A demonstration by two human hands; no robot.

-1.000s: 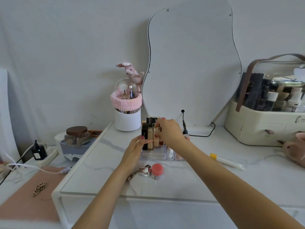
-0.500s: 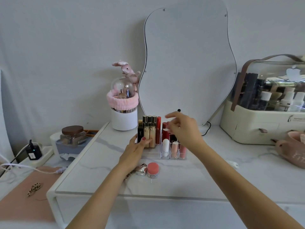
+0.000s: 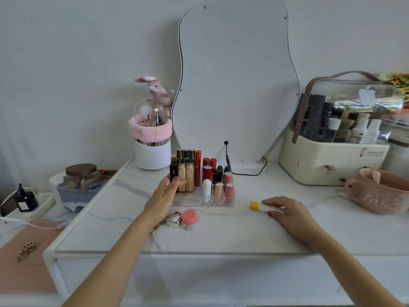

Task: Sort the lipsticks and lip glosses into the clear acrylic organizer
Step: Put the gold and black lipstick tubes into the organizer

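Since the yellow-capped lip balm stick [image 3: 259, 206] lying flat on the tabletop [image 3: 221, 233] is judged light, rigid and apt to roll, it is best taken across its white barrel; it is being touched by the curled fingers of the right hand [image 3: 285, 212], though a closed grip cannot be told. Farther back, the clear acrylic organizer [image 3: 202, 199], nearly filled with upright lipsticks, is steadied by the left hand [image 3: 164, 192], whose thumb presses a gold tube [image 3: 182, 177], the fingers being straight.

Clear acrylic organizer [image 3: 188, 201] stands on the marble top, holding upright lipsticks; a white, yellow-capped lip balm tube [image 3: 259, 206] lies just right
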